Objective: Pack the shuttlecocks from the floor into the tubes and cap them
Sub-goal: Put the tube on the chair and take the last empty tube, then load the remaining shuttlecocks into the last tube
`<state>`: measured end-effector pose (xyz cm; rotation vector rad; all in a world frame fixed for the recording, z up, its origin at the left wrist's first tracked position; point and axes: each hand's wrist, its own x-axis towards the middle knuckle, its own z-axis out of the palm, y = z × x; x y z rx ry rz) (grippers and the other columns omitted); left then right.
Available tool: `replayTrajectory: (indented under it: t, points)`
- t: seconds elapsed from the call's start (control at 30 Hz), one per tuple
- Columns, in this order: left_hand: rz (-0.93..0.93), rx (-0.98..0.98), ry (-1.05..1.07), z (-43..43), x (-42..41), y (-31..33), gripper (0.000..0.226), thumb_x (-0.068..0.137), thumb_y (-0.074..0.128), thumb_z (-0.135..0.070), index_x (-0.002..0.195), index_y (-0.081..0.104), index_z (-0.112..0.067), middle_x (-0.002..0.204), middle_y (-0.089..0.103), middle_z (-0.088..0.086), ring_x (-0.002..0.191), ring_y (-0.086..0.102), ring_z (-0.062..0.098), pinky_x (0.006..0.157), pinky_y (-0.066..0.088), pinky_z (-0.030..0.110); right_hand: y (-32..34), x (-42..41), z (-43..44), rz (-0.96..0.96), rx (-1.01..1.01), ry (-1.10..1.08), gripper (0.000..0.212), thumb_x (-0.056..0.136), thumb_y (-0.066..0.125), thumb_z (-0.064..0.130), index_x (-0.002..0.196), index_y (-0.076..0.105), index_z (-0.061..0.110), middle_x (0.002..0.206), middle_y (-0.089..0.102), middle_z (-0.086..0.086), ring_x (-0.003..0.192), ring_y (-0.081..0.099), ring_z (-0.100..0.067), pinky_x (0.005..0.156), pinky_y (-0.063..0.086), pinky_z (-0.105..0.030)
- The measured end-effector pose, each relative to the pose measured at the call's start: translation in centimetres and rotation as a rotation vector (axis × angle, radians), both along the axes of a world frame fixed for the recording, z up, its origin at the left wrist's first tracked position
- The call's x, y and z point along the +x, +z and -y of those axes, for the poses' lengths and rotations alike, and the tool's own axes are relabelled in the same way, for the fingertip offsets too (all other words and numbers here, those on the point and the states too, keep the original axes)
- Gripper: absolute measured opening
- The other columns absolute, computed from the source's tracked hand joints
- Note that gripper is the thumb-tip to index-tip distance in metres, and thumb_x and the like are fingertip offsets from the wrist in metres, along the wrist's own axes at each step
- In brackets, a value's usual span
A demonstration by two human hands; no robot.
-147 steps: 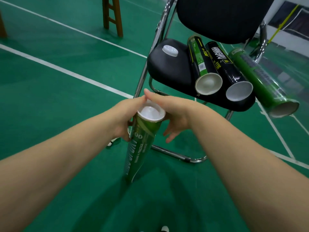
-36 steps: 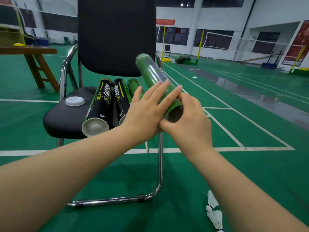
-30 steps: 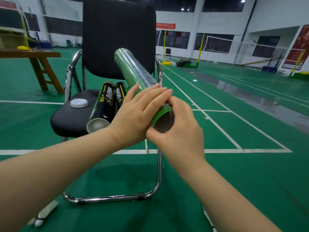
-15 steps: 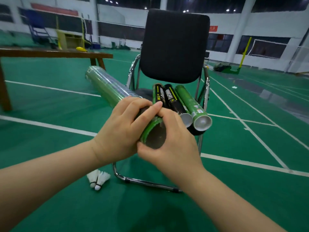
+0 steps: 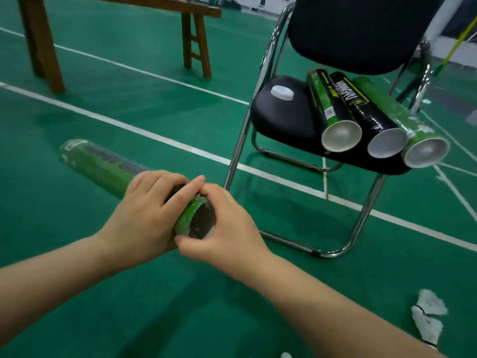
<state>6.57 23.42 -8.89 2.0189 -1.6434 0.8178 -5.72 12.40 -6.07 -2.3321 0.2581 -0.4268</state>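
Note:
I hold a long green shuttlecock tube (image 5: 103, 165) nearly level above the floor, far end pointing left. My left hand (image 5: 144, 215) wraps its near end. My right hand (image 5: 219, 228) cups the open mouth, thumb and fingers on the rim. The inside looks dark. Three tubes lie side by side on the black chair seat (image 5: 281, 120): a green-black one (image 5: 324, 99), a black one (image 5: 361, 109) and a green one (image 5: 387, 112). A loose white cap (image 5: 281, 92) rests on the seat. Two white shuttlecocks (image 5: 427, 319) lie on the floor at the lower right.
The chair's chrome frame (image 5: 304, 246) stands just right of my hands. A wooden bench (image 5: 46, 42) stands at the back left. White court lines cross the green floor. Another small white piece (image 5: 286, 355) shows at the bottom edge.
My view has tilted down toward the floor. The tube has dropped lower and swung further left, both hands still on its near end.

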Motion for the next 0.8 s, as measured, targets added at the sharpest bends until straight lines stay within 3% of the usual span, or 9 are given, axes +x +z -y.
replayTrajectory:
  t: [0.13,0.27,0.4,0.57,0.8]
  points:
    - [-0.108,0.05,0.033,1.2,1.7,-4.0,0.065,0.071,0.048,-0.029,0.131,0.037,-0.008,0.106,0.052,0.017,0.094,0.046,0.033,0.082,0.036,0.045,-3.4,2.3,1.5,-0.071,0.058,0.008,0.06,0.065,0.076,0.028,0.118,0.048,0.028,0.108,0.055,0.008,0.1,0.052,-0.01,0.089,0.046,-0.032]
    - [-0.215,0.083,0.064,3.3,1.9,-6.4,0.065,0.069,0.046,-0.031,0.13,0.039,-0.012,0.101,0.058,0.017,0.092,0.046,0.03,0.079,0.039,0.042,-6.1,3.2,3.3,-0.13,0.144,-0.015,0.064,0.06,0.068,0.038,0.119,0.042,0.034,0.111,0.053,0.009,0.101,0.053,-0.008,0.09,0.047,-0.031]
    - [-0.309,0.189,0.102,4.6,1.8,-8.1,0.07,0.061,0.05,-0.04,0.126,0.042,-0.015,0.098,0.058,0.012,0.088,0.048,0.029,0.071,0.047,0.04,-7.9,3.1,4.6,-0.19,0.264,-0.048,0.071,0.062,0.069,0.036,0.125,0.037,0.035,0.122,0.051,0.012,0.107,0.05,-0.002,0.092,0.042,-0.021]
    - [-0.345,0.332,0.068,4.8,0.8,-10.2,0.074,0.056,0.055,-0.045,0.123,0.041,-0.015,0.098,0.058,0.009,0.084,0.055,0.031,0.068,0.05,0.042,-10.1,1.6,4.8,-0.273,0.351,-0.093,0.068,0.072,0.075,0.024,0.125,0.035,0.038,0.121,0.052,0.013,0.105,0.05,-0.002,0.083,0.039,-0.01]
    - [-0.376,0.397,0.033,5.1,-0.5,-10.8,0.074,0.057,0.048,-0.049,0.123,0.038,-0.018,0.103,0.058,0.011,0.09,0.055,0.033,0.073,0.05,0.046,-11.7,0.0,4.7,-0.252,0.448,-0.151,0.076,0.072,0.078,0.023,0.134,0.034,0.029,0.127,0.052,0.006,0.112,0.051,-0.007,0.092,0.039,-0.019]
